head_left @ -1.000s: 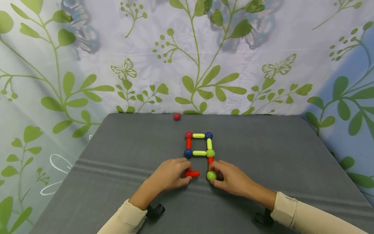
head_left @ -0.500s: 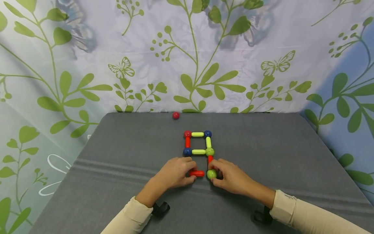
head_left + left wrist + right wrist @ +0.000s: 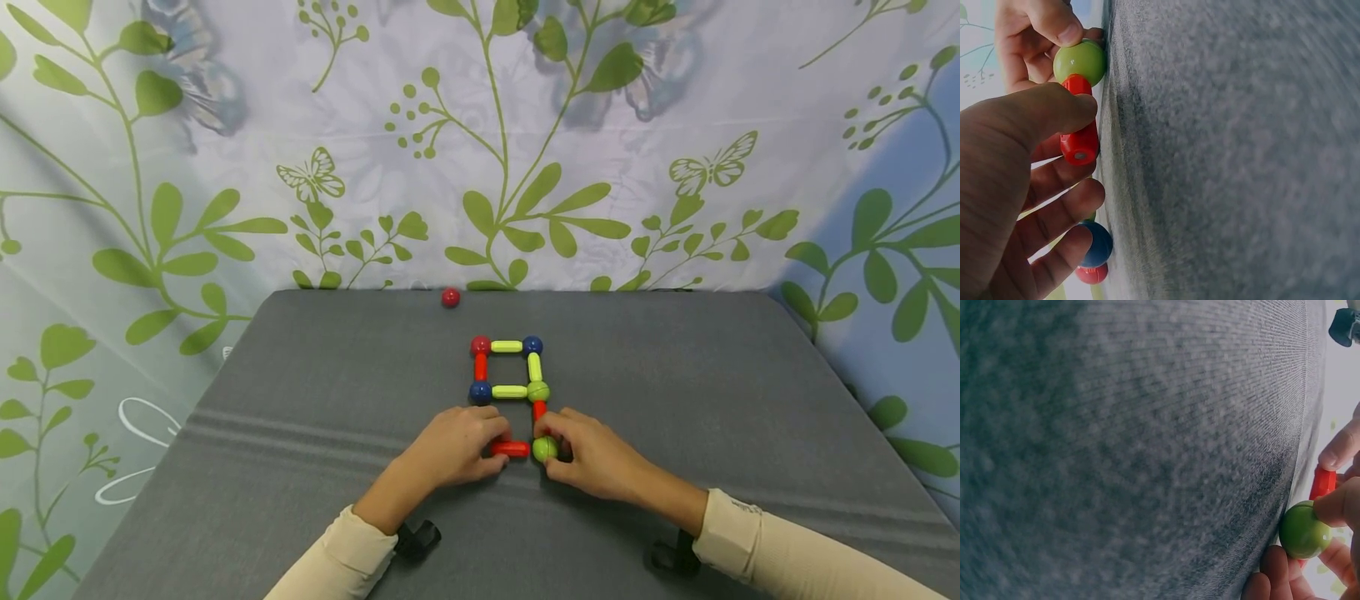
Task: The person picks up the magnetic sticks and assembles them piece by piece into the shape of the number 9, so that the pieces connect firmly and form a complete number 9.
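My left hand [image 3: 457, 446] pinches a red magnetic rod [image 3: 512, 449] between thumb and fingers; a small silver spot shows in its near end [image 3: 1080, 155] in the left wrist view. The rod's other end is right at a green ball [image 3: 1075, 61]. My right hand [image 3: 596, 457] holds that ball [image 3: 1304, 531] between thumb and fingers, low at the table. A second red rod [image 3: 539, 409], partly hidden by the right fingers, runs from it to another green ball [image 3: 538, 392]. That one is a corner of a square of balls and rods, with yellow-green rods [image 3: 510, 392] and blue balls [image 3: 481, 392].
A loose red ball [image 3: 450, 297] lies near the far edge of the grey cloth-covered table [image 3: 360, 358]. Behind it hangs a leaf-patterned curtain [image 3: 420, 167]. A red ball [image 3: 481, 345] forms the square's far left corner. Black straps [image 3: 417, 542] sit at the wrists.
My left hand has moved right with the red rod, bringing its end up to the green ball. The right hand stays on that ball; the square has kept its shape.
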`<state>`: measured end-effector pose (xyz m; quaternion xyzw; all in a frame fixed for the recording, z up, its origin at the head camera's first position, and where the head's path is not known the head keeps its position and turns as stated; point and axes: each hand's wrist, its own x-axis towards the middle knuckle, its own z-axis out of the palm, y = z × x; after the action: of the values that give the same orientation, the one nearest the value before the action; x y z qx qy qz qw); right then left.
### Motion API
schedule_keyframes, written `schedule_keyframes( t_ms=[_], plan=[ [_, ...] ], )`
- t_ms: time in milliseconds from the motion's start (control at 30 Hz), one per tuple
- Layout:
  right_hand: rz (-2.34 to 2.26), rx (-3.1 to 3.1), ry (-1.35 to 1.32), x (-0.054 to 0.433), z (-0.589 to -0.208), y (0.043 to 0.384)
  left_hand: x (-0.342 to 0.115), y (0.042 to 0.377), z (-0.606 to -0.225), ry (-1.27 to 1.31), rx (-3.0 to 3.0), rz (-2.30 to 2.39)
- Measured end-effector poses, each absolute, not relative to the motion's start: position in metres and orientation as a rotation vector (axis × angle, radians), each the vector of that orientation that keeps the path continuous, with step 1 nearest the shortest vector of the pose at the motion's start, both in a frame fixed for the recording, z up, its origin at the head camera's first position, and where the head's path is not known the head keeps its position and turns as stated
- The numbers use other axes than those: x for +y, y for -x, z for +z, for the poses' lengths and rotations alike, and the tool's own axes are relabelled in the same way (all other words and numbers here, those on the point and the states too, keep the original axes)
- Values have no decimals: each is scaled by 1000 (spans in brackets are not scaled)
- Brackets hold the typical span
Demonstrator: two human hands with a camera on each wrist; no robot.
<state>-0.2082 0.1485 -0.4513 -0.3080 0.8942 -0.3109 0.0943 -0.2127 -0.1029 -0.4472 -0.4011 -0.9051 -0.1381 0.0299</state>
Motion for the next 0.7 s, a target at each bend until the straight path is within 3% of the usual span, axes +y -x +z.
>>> schedule_keyframes(
  t_ms=[700],
  plan=[
    [-952, 2659, 912, 147, -449, 207, -101, 214, -447, 1246, -2781, -433]
  ],
)
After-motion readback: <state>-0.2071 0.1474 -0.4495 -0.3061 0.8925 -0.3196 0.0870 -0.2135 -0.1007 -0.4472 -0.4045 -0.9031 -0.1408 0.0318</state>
